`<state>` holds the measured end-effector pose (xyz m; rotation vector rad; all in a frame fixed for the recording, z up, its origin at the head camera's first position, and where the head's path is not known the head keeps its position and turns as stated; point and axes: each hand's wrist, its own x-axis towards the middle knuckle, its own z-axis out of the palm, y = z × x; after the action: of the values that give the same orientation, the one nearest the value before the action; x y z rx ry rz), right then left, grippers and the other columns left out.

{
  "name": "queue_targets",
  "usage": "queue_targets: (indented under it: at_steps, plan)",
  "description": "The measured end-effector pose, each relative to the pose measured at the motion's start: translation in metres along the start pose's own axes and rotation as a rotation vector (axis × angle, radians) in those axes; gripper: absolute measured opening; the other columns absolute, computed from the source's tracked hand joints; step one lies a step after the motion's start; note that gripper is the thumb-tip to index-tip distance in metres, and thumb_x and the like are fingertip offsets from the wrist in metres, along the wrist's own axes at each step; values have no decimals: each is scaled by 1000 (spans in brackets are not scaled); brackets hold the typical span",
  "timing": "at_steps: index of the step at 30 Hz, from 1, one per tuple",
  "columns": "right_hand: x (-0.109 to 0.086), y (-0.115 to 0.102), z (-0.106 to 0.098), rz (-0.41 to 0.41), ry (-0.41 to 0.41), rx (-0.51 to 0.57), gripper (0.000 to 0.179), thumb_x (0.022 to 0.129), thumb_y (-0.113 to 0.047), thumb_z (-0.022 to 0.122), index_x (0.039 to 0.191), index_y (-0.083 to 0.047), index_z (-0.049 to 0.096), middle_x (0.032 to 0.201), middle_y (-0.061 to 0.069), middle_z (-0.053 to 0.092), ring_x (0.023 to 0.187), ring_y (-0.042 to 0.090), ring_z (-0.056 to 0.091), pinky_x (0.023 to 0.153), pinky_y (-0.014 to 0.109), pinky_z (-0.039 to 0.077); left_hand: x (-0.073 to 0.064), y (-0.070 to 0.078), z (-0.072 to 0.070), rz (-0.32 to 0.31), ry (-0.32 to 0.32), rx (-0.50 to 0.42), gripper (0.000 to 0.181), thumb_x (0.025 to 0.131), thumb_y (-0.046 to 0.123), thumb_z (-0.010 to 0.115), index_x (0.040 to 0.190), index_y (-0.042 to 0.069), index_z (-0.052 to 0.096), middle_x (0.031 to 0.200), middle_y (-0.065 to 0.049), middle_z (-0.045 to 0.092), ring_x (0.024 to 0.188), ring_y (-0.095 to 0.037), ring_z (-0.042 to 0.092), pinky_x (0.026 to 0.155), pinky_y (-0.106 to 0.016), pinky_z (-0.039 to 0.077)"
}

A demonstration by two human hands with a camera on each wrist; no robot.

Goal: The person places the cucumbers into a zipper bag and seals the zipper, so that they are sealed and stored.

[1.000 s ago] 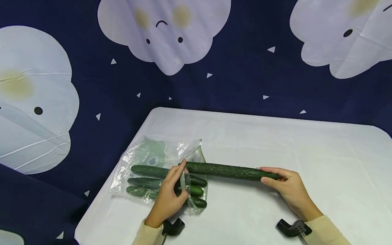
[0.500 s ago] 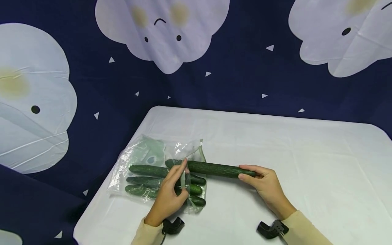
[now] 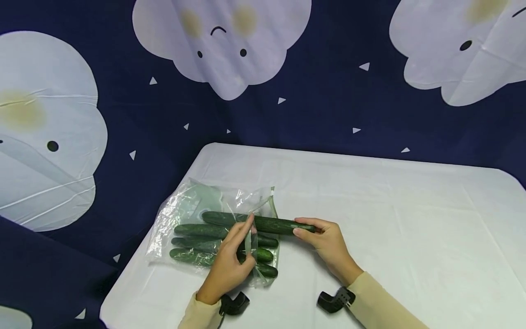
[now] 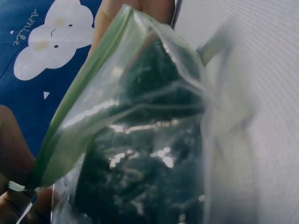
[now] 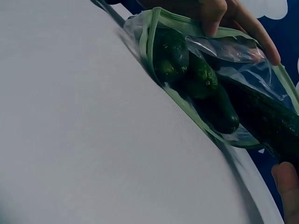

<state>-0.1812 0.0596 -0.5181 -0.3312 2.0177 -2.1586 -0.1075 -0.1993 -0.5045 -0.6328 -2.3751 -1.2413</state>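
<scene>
A clear zip bag (image 3: pixel 162 237) with a green-edged mouth (image 5: pixel 150 39) lies on the table's left part, its opening facing right. Several dark green cucumbers (image 3: pixel 193 257) lie side by side inside. My left hand (image 3: pixel 230 265) holds the upper edge of the mouth, keeping it raised and spread. Between thumb and fingers, my right hand (image 3: pixel 330 242) grips one more cucumber (image 3: pixel 279 225) by its right end. More than half of that cucumber is inside the bag, above the others. In the left wrist view the bag's film (image 4: pixel 140 126) covers most of the picture.
The table (image 3: pixel 390 205) has a white cloth with rounded corners. Behind and to the left hangs a dark blue curtain (image 3: pixel 320 119) with cloud faces. A black wrist camera (image 3: pixel 337 300) is strapped at each sleeve.
My right hand has moved left, sliding the cucumber through the mouth deeper into the bag. The left hand has stayed at the bag's edge.
</scene>
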Motion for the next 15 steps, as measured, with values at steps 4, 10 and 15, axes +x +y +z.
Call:
queue_targets:
  at_steps: [4, 10, 15]
  plan:
    - [6, 2, 10, 0, -2, 33, 38, 85, -17, 84, 119, -1, 76, 110, 14, 74, 93, 19, 72, 79, 30, 59, -1, -1, 0, -9, -5, 4, 94, 70, -22, 58, 158, -1, 33, 129, -13, 55, 114, -26, 51, 85, -34, 39]
    - [13, 4, 25, 0, -6, 52, 38, 84, -19, 85, 117, -2, 77, 113, 15, 73, 96, 20, 72, 80, 30, 58, 0, 0, -2, -10, -16, -8, 95, 73, -19, 60, 160, 5, 31, 133, -9, 54, 118, -24, 51, 86, -34, 40]
    - [16, 2, 36, -24, -13, 12, 34, 84, -25, 86, 114, -11, 79, 110, 9, 75, 96, 22, 72, 80, 31, 58, 2, 1, -2, 7, -17, -20, 95, 73, -18, 59, 161, 5, 31, 133, -8, 54, 118, -23, 52, 85, -34, 42]
